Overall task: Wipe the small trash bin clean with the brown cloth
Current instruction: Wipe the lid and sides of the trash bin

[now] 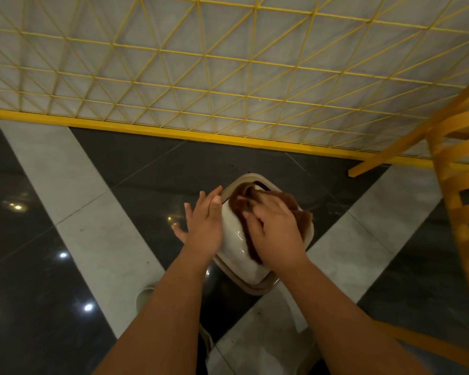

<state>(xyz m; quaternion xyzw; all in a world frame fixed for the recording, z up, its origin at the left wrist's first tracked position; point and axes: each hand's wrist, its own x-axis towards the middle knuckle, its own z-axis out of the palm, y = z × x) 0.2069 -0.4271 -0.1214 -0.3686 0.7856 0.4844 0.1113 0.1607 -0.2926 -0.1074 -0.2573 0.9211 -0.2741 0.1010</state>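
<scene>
The small cream trash bin stands on the floor just below the middle of the head view, seen from above with its domed lid toward me. The brown cloth lies draped over the lid, reaching into the opening at the far side. My right hand presses flat on the cloth on top of the lid. With straight fingers, my left hand touches the bin's left side. Most of the cloth's middle is hidden under my right hand.
A yellow wire-grid fence with a yellow base rail runs across behind the bin. A yellow slatted chair stands at the right. The floor has glossy dark tiles and light grey stripes. My shoe shows below my left forearm.
</scene>
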